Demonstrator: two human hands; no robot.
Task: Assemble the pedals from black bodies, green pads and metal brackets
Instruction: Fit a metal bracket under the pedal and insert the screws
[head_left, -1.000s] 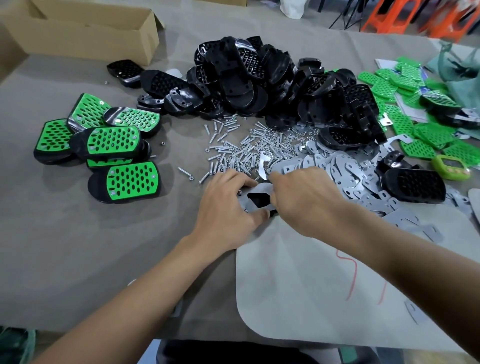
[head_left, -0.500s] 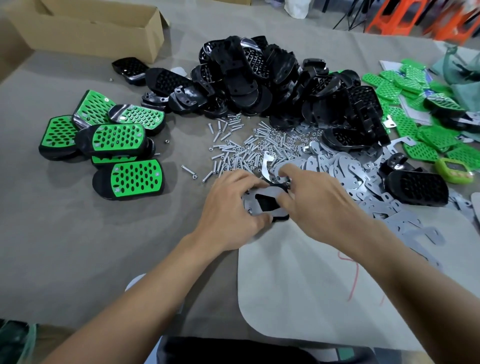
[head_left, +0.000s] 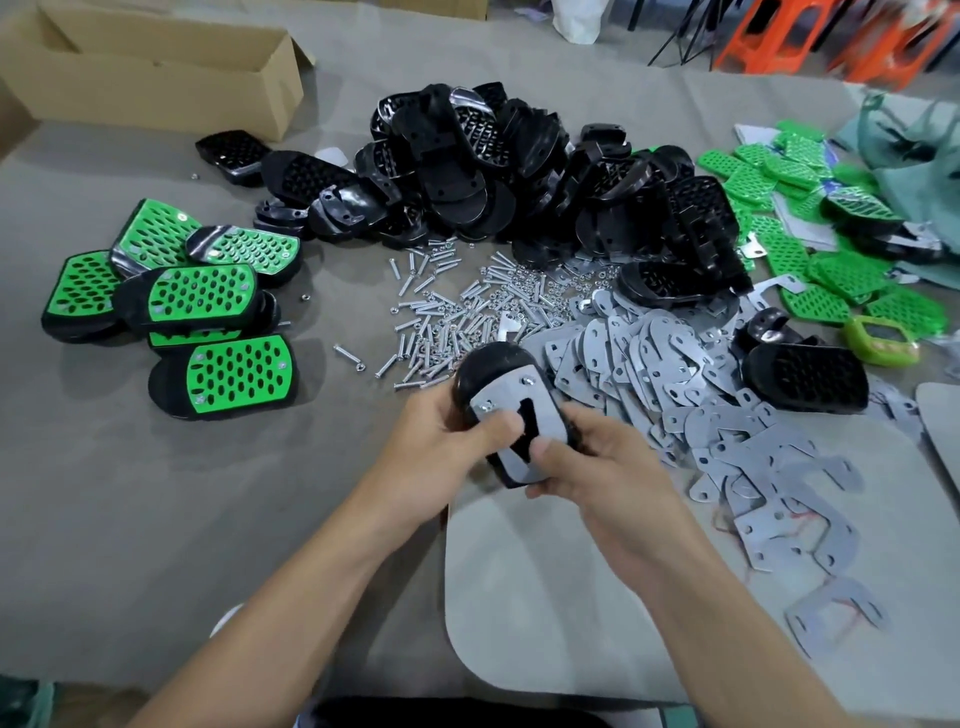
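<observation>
- Both hands grip one pedal (head_left: 491, 369): your left hand (head_left: 436, 447) curls round its left edge, your right hand (head_left: 602, 467) round the near right end, both thumbs on the metal bracket (head_left: 511, 395).
- Pedal sits mid-table, just your side of the loose screws (head_left: 447, 312).
- Bracket face up; long axis runs away from you, rounded black end farthest.
- Grey covered table (head_left: 156, 493), paler sheet (head_left: 571, 597) near you.
- Cardboard box (head_left: 156, 78) far left; orange stools (head_left: 769, 36) beyond.

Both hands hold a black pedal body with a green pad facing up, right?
No. The head view shows a metal bracket, not a green pad, facing up on the black pedal body that the left hand and right hand hold.
</observation>
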